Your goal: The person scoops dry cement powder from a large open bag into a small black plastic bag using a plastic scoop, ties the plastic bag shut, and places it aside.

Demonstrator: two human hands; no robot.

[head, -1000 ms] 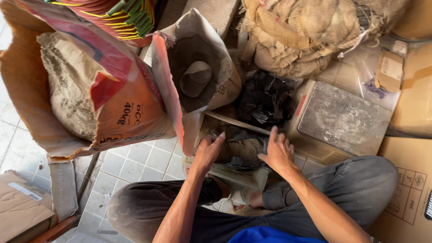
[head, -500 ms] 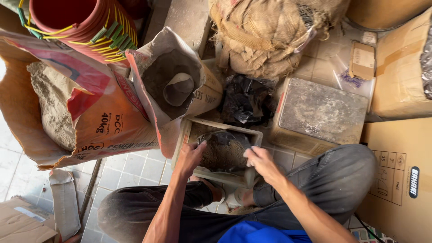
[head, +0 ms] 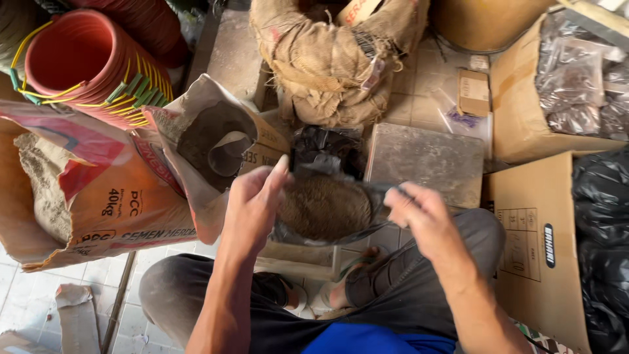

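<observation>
Holding clear bag (head: 325, 208) of brown grainy fill between both hands, above knees. Left hand (head: 252, 200) at bag's 9 o'clock, fingers clamped on rim. Right hand (head: 419, 210) at 3 o'clock, fingers pinched on opposite rim. Black bag (head: 324, 149) at 12 o'clock, just behind. Grey slab (head: 426, 160) at 2 o'clock. Open paper sack (head: 216, 141) at 10 o'clock; orange sack (head: 98, 196) further out at 9. Burlap sack (head: 331, 65) at 12, red buckets (head: 85, 62) at 10.
</observation>
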